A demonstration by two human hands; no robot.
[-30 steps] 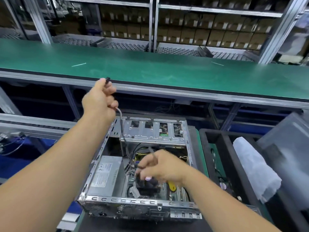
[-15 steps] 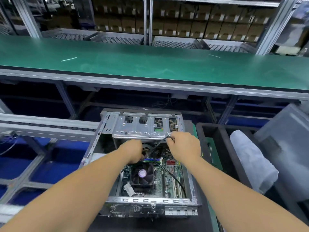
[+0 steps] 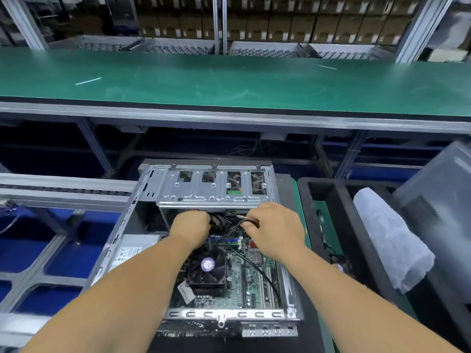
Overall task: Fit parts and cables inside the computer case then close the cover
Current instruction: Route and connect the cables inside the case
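Presently my left hand (image 3: 190,230) curls round a dark cable bundle (image 3: 219,221) under the drive cage (image 3: 214,189); my right hand (image 3: 274,229) pinches a thin black cable (image 3: 257,268) trailing over the motherboard (image 3: 239,284). Open computer case (image 3: 122,225) sits before the green belt (image 3: 229,82).

Illumination is even and moderately bright, falling from overhead. The green bench top (image 3: 229,80) shows a soft, pale sheen across its middle, without hard glare. The space beneath it is dim, and detail there is lost in shadow. The metal drive cage (image 3: 211,187) reflects light cleanly. Wide-angle distortion bows the bench edge and splays the upright posts at both sides. The cardboard boxes (image 3: 280,24) at the top are soft and dark. Smearing blurs the frame's left and right margins.
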